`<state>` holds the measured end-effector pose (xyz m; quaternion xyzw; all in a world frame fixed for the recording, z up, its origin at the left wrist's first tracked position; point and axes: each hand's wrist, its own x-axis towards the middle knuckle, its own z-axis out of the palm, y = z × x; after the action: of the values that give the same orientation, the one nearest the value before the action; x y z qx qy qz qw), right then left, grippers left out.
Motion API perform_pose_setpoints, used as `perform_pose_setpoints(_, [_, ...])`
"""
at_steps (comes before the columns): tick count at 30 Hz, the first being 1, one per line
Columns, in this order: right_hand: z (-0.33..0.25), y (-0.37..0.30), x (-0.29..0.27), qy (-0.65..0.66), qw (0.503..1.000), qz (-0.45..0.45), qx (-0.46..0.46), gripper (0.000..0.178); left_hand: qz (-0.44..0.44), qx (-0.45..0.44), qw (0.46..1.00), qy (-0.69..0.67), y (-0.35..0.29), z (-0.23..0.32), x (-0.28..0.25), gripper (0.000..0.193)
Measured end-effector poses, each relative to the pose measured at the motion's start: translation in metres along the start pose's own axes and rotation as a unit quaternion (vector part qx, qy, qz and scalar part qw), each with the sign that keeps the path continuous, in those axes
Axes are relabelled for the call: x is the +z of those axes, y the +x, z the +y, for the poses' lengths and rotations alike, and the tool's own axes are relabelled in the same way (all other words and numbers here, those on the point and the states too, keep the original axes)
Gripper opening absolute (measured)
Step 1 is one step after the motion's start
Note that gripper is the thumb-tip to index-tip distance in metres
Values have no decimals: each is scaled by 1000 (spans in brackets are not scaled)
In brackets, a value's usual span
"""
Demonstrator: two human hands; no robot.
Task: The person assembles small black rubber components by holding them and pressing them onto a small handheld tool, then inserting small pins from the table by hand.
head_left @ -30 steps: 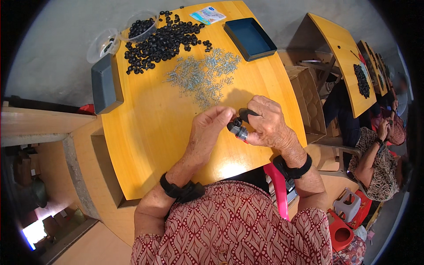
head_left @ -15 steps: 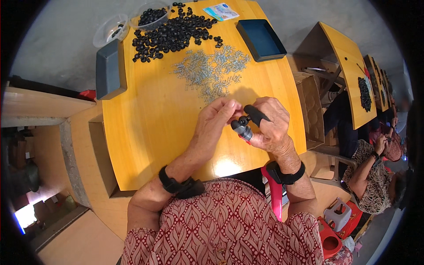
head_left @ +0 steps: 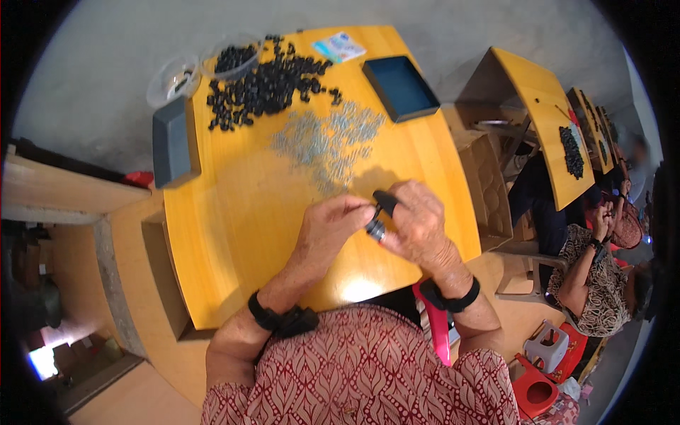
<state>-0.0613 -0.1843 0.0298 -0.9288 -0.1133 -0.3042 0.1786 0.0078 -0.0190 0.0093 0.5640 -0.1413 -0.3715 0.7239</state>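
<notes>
My left hand (head_left: 329, 230) is closed, thumb and fingertips pinched together against the fingertips of my right hand. Whatever it pinches is too small or hidden to make out. My right hand (head_left: 418, 225) wears a black cover on its index finger and grey-black wrapping on its thumb. Between those two fingers it grips a small black round part, mostly hidden now. Just beyond my hands lies a spread of small silvery screws (head_left: 329, 145). Farther back is a heap of small black round parts (head_left: 273, 86).
On the yellow table (head_left: 241, 234) are a grey tray (head_left: 175, 145) at left, a dark blue tray (head_left: 401, 88) at right, two clear plastic tubs (head_left: 230, 58) and a packet (head_left: 338, 47) at the back. A person (head_left: 598, 283) sits at another table (head_left: 549, 120) on the right.
My hands have come together, my left fingertips now meeting the right ones over the black part. The table sits lower in view.
</notes>
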Motion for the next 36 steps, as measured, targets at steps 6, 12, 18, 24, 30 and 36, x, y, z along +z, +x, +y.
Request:
perform_pose_setpoints(6, [-2, -1, -4, 10, 998, -55, 4, 21, 29, 31, 999, 12, 0, -11, 1, 20])
perform_pose_setpoints(12, [-15, 3, 7, 77, 996, -10, -52, 26, -10, 111, 994, -18, 8, -8, 12, 31])
perform_pose_setpoints(18, [-12, -5, 21, 108, 992, -14, -68, 23, -37, 71, 997, -23, 10, -8, 17, 36])
perform_pose_setpoints(24, [-11, -7, 25, 133, 987, -27, -81, 23, -9, 45, 999, -12, 6, -10, 20, 35])
perform_pose_setpoints(30, [-14, -15, 29, 148, 984, -25, -95, 19, -6, 36, 999, -22, 1, -6, 23, 38])
perform_pose_setpoints(36, [-13, -3, 22, 133, 989, -38, -53, 17, 11, 95, 992, -78, 12, 2, 20, 38])
